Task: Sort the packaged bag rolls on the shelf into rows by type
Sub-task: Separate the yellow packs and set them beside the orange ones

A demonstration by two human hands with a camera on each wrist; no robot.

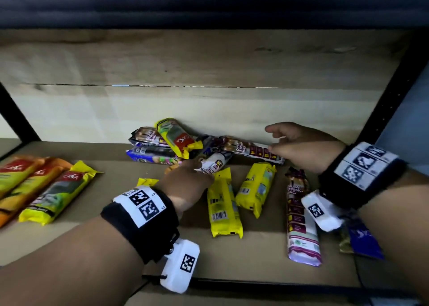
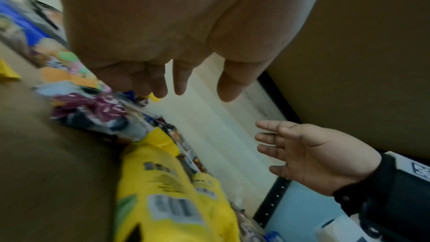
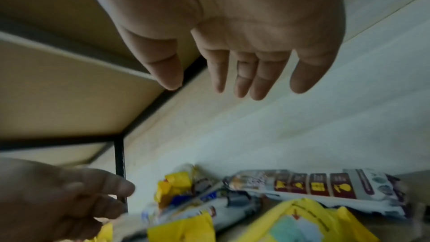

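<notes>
A jumbled pile of bag-roll packs lies against the back wall: a yellow pack (image 1: 176,138) on top, a blue pack (image 1: 153,156) and a drawstring pack (image 1: 146,136). My left hand (image 1: 185,180) reaches into the pile beside a white drawstring pack (image 1: 213,164); the left wrist view shows its fingers (image 2: 160,87) relaxed and holding nothing. My right hand (image 1: 276,138) hovers with straight fingers (image 3: 256,87) just above a long drawstring pack (image 1: 253,149), (image 3: 314,185), holding nothing.
Orange and yellow packs (image 1: 53,194) lie in a row at the left. Two yellow packs (image 1: 224,208), (image 1: 255,187) lie mid-shelf, with a purple-white drawstring pack (image 1: 301,220) and a blue pack (image 1: 364,240) to the right. Black shelf posts (image 1: 390,101) flank the shelf.
</notes>
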